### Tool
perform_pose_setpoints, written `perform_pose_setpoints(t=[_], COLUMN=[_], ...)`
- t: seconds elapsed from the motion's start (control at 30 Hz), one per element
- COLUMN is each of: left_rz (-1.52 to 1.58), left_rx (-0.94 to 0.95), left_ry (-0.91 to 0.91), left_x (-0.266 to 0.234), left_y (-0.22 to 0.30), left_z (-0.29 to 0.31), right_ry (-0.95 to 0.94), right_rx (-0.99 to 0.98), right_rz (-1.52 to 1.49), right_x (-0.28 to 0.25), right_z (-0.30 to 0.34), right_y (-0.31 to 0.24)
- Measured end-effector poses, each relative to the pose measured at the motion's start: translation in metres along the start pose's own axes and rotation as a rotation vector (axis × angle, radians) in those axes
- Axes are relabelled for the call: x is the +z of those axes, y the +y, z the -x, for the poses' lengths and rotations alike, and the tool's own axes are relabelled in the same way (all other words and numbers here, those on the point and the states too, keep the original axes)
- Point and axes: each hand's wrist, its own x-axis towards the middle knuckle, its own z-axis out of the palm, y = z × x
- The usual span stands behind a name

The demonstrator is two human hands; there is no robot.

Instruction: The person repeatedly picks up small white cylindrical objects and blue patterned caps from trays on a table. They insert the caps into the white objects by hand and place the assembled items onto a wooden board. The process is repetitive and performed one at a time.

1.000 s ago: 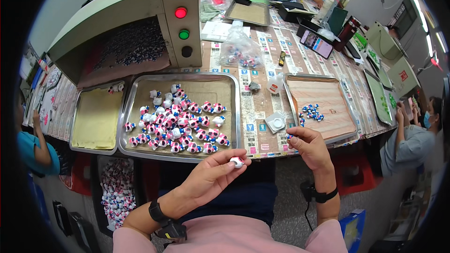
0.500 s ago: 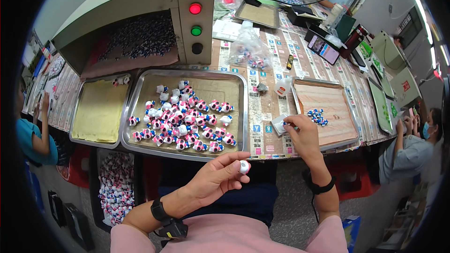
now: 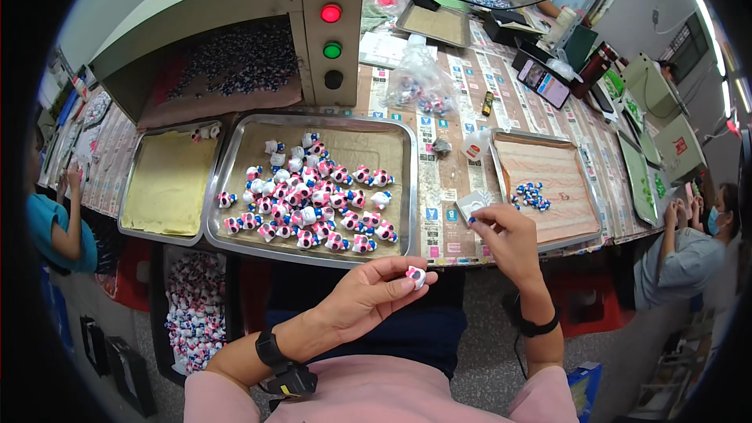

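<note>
In front of my body, just off the table's front edge, my left hand (image 3: 362, 294) pinches a small white and pink figurine head (image 3: 416, 276) between thumb and fingers. My right hand (image 3: 507, 236) is closed around a small blue piece (image 3: 471, 221) whose tip shows at the fingertips. Beside those fingertips lies a small white square pad (image 3: 475, 202). A large metal tray (image 3: 403, 188) holds many pink, white and blue animal figurines (image 3: 301, 194). On the right, a paper-lined tray (image 3: 548, 215) carries a small heap of blue and white pieces (image 3: 533, 197).
A machine with lit red and green buttons (image 3: 332, 31) stands behind the trays. A yellow-lined tray (image 3: 160, 188) is at the left. A white bottle (image 3: 475, 144), a plastic bag (image 3: 423, 86) and a phone (image 3: 544, 84) rest farther back. Below the table sits a figurine-filled bin (image 3: 196, 305).
My right hand has drawn back from the white pad toward me, with the blue piece now showing. The figurine head in my left hand has turned, showing more pink.
</note>
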Motion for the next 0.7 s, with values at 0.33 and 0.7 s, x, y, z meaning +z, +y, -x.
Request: perform_pose_setpoints(t=[0.33, 0.7], left_rz=[-0.048, -0.124], left_rx=[0.024, 0.079], left_ry=[-0.024, 0.021], left_x=[-0.006, -0.007], left_y=[-0.012, -0.019], left_z=[-0.005, -0.004], right_ry=[-0.120, -0.122], right_rx=[0.105, -0.062], right_rz=[-0.696, -0.469], right_x=[0.020, 0.025], right_z=[0.062, 0.062], right_y=[-0.044, -0.040])
